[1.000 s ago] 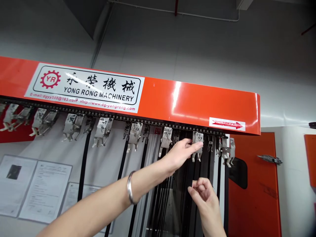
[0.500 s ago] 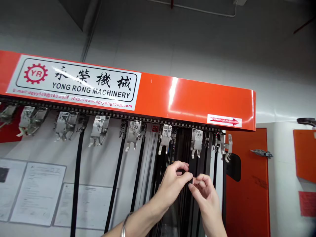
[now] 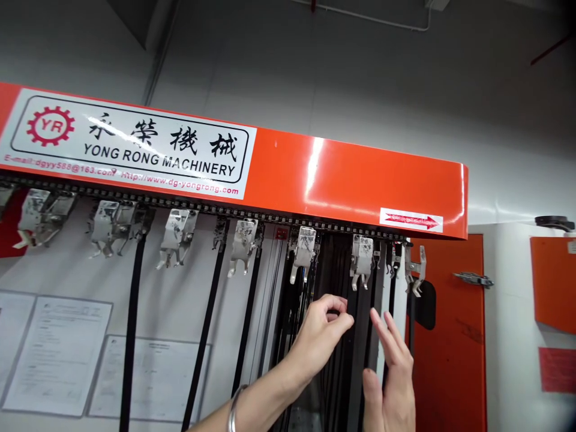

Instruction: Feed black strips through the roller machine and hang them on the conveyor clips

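Observation:
My left hand (image 3: 321, 327) is closed in a pinch in front of the dark hanging straps. Whatever lies between its thumb and forefinger does not stand out from the black behind it. My right hand (image 3: 390, 372) is just to the right, open, with thumb and fingers apart and nothing in them. Above my hands a metal clip (image 3: 362, 261) hangs from the chain under the orange beam, and a second metal clip (image 3: 305, 253) is up and to the left. Both clips are apart from my fingers.
The orange machine beam (image 3: 355, 180) crosses overhead, with a chain along its lower edge. More clips and a black strap (image 3: 132, 336) hang at the left. Printed sheets (image 3: 56, 354) are on the panel behind. An orange door (image 3: 450, 348) with a latch is at the right.
My right hand has come away from my left, moving right and down, and its fingers have spread. My left hand stays pinched in nearly the same place.

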A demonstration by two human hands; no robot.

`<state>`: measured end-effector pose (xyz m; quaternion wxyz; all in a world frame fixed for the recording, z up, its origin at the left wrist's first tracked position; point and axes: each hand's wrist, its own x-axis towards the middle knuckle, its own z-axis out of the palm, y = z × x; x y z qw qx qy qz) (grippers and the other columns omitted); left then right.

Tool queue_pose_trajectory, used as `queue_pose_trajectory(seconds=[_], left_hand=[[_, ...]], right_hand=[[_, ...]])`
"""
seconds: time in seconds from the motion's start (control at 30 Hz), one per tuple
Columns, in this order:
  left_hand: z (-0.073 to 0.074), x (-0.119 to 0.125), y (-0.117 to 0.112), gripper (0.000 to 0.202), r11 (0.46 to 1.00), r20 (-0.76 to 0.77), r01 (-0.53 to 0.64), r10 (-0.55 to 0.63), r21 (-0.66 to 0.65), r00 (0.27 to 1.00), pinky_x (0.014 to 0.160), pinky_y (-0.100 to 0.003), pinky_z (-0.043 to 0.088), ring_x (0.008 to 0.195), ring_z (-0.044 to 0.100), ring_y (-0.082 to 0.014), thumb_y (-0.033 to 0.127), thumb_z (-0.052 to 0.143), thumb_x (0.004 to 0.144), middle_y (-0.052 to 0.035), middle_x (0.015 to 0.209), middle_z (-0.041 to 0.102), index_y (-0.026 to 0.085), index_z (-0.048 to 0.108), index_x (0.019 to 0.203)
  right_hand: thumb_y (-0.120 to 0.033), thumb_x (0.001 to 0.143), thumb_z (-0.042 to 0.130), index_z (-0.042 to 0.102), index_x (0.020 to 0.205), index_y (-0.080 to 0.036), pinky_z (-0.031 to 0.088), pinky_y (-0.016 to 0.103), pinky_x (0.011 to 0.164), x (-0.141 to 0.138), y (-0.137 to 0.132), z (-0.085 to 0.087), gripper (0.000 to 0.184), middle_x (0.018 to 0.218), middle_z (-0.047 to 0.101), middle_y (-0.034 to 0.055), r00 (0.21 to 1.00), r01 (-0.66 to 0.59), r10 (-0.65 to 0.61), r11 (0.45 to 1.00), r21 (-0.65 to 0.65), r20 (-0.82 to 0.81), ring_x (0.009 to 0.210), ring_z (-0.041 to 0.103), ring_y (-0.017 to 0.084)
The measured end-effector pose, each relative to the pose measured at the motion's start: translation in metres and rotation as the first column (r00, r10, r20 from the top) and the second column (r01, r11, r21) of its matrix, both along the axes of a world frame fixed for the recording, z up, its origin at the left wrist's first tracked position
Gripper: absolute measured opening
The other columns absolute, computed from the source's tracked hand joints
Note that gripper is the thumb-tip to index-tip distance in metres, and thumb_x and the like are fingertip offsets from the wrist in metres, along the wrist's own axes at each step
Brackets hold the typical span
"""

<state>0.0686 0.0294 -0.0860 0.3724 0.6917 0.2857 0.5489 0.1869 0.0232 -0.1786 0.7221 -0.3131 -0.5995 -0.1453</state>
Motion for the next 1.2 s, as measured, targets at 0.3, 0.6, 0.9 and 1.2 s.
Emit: queue_pose_trajectory(seconds=[0.3,0.6,0.9,1.2], left_hand=[[-0.003,0.001,0.003,0.006,0.998,-0.021,0.016,-0.015,0.056,1.0,0.092,-0.03,0.039,0.095,0.054,-0.0166,0.022,0.055,0.077,-0.0027,0.099,0.059,0.017,0.057,0.074],[-0.004,0.003,0.001,0.004,0.998,-0.015,0.03,-0.029,0.057,0.999,0.093,-0.031,0.04,0.094,0.055,-0.0163,0.02,0.054,0.077,-0.0029,0.098,0.06,0.017,0.057,0.075],[0.0,0.003,-0.001,0.006,0.999,-0.019,0.035,-0.035,0.039,0.999,0.082,-0.027,0.041,0.088,0.054,-0.0149,0.021,0.058,0.076,-0.0028,0.098,0.059,0.016,0.057,0.072],[-0.004,0.004,0.003,0.005,0.997,-0.038,0.02,-0.017,0.071,0.999,0.096,-0.033,0.038,0.102,0.055,-0.0195,0.02,0.055,0.078,-0.0044,0.104,0.061,0.017,0.057,0.075]], right_hand=[[-0.044,0.103,0.026,0.028,0.15,-0.012,0.023,0.054,0.109,0.014,0.005,0.013,0.057,0.142,0.051,0.0152,0.925,0.162,-0.215,0.969,0.185,0.314,0.146,0.02,0.035],[-0.04,0.103,0.029,0.033,0.145,-0.007,0.023,0.054,0.11,0.016,0.012,0.021,0.054,0.141,0.053,0.0161,0.871,0.216,-0.293,0.949,0.229,0.395,0.146,0.021,0.035],[-0.043,0.102,0.033,0.032,0.149,-0.014,0.027,0.058,0.109,0.021,0.007,0.017,0.055,0.144,0.052,0.014,0.932,0.229,-0.259,0.963,0.145,0.254,0.146,0.024,0.036],[-0.039,0.09,0.064,0.058,0.118,-0.022,0.048,0.046,0.099,0.043,-0.007,0.059,0.033,0.114,0.066,0.0097,0.956,-0.218,0.201,0.974,-0.061,-0.215,0.107,0.063,0.026]])
